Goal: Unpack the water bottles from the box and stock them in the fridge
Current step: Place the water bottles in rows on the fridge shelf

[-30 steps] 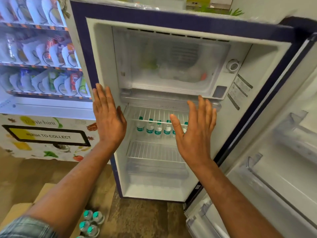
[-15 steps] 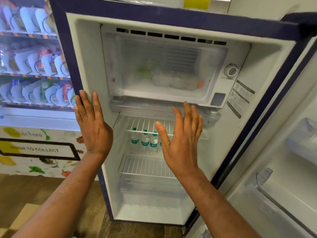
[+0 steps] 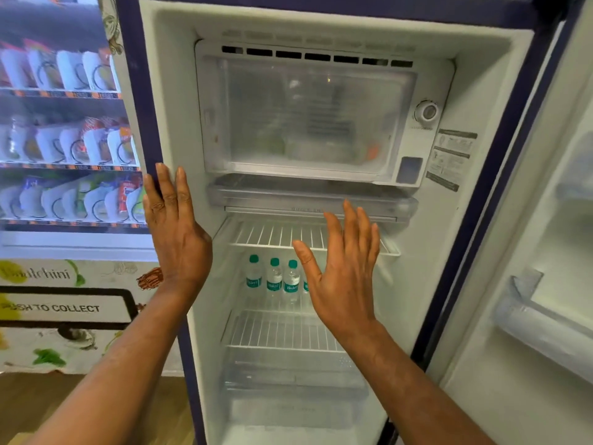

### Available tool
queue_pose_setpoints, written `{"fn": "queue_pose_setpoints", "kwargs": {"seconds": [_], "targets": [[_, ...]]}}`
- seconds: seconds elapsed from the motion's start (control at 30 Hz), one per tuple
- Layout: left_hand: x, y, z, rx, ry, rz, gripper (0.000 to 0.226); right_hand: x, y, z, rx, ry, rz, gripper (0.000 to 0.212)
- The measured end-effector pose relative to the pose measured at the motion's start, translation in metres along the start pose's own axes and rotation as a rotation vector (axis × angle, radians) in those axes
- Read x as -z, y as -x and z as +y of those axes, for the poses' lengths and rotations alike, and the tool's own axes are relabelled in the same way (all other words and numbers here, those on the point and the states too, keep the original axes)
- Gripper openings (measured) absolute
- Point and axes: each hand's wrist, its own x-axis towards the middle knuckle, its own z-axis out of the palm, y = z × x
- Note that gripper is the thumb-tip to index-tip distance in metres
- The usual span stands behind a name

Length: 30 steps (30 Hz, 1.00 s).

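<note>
Here the left grip [image 3: 178, 226] and right grip [image 3: 343, 274] spread wide, empty, before water bottles [image 3: 274, 279] mid-frame in the fridge [image 3: 449, 284].

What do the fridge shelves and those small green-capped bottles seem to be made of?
The shelves look like white-coated metal wire: thin parallel rods with gaps between. The bottles look like clear, glossy plastic: see-through bodies, teal caps, printed labels. Glass cannot be wholly ruled out.
</note>
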Motion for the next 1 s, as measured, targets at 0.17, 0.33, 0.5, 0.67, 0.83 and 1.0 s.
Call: {"fn": "queue_pose_setpoints", "kwargs": {"seconds": [0.17,0.33,0.5,0.67,0.83,1.0], "targets": [[-0.011,0.021,-0.013,-0.032,0.003,0.037,0.087,-0.015,0.025,0.01,0.017,0.012,0.039,0.067],[-0.024,0.038,-0.028,-0.06,0.012,0.06,0.085,-0.034,0.044,0.021,0.014,0.011,0.064,0.066],[-0.033,0.041,-0.037,-0.077,0.049,0.088,0.079,-0.062,0.054,0.019,-0.005,0.0,0.056,0.065],[-0.037,0.042,-0.044,-0.095,0.071,0.105,0.069,-0.092,0.057,0.011,0.005,-0.02,0.018,0.065],[-0.038,0.041,-0.044,-0.104,0.131,0.125,0.059,-0.11,0.049,0.01,-0.03,-0.028,-0.037,0.066],[-0.035,0.025,-0.043,-0.113,0.161,0.153,0.057,-0.119,0.038,0.01,-0.028,0.011,-0.045,0.067]]}}
